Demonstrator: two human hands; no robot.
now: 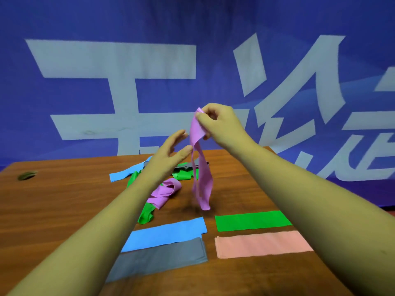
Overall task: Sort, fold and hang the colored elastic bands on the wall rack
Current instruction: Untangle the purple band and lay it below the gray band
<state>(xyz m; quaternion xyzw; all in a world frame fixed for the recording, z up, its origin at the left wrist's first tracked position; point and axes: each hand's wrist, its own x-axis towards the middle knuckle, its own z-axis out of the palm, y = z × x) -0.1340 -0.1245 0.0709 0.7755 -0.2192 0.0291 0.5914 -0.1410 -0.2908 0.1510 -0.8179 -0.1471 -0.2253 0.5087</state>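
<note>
Head view, looking down across a wooden table (53,199) toward a blue banner (106,22) with large white characters.

Raised above the tabletop: right hand (215,122), fingers curled, thumb and forefinger pinching the top end of a purple band (203,184). Band hanging as a long doubled loop, slightly twisted, lower bend close to the wood and apart from the other bands.

To its left and lower: left hand (171,152), spread wide with fingers straight and together, thumb apart, gripping nothing. Thumb tip just beside the hanging band's edge; contact impossible to tell.

Behind and beneath the left forearm: an unsorted heap of loose bands.
- a crumpled second purple band (166,192)
- a green band (146,214) trailing toward the near side
- a green strip (181,175) at the far side
- a light blue band (124,175) stretched out to the left
- a grey band (188,165), partly hidden at the back

Toward the near edge of the table: four bands folded flat, in two pairs.
- Left pair: folded blue band (166,232), with folded grey band (158,258) just nearer, long edges meeting.
- Right pair: folded green band (252,221) and, nearer, folded pink band (263,244), parted by a narrow strip of bare wood, right ends hidden behind the right forearm.

Far left of the tabletop: a round cable hole (27,175).
</note>
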